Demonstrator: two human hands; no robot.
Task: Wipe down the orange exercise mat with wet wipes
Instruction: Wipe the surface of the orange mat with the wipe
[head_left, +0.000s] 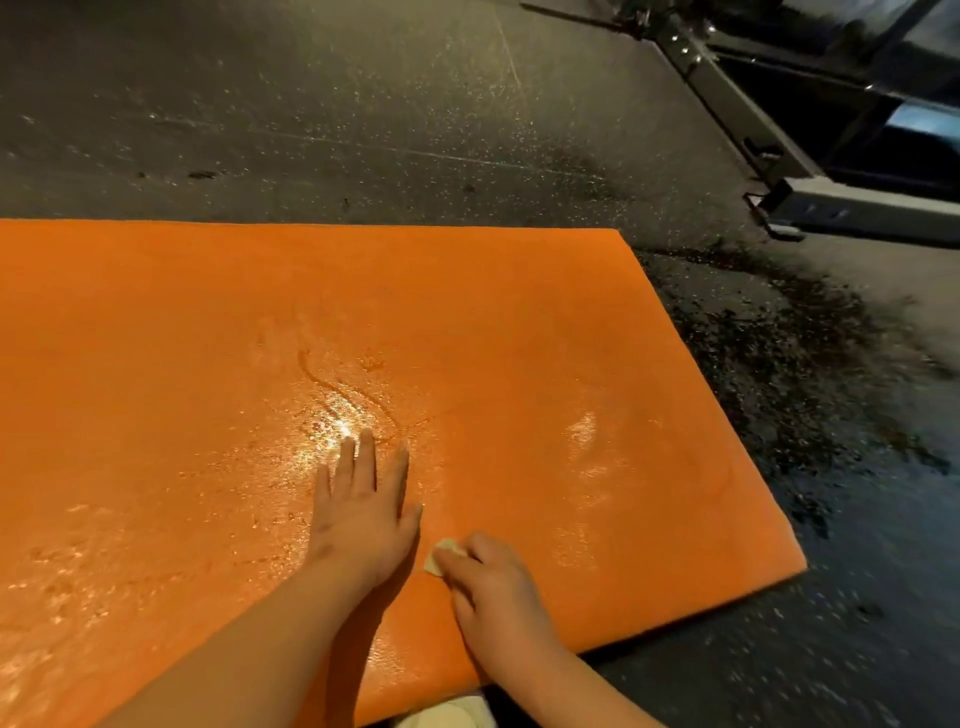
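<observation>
Mat (182, 312) lies on the floor (363, 104); my left hand (363, 512) presses it flat, fingers straight, my right hand (496, 590) pinches the balled wipe (441, 558), so I advise overlapping strokes toward the matte far edge.

Orange foam exercise mat (467, 312): no text, brand or number can be read.
Small white wet wipe (440, 560): no print can be read.
Dark speckled floor (311, 104): no writing.
Grey metal equipment frame (857, 213): no legible label.
</observation>
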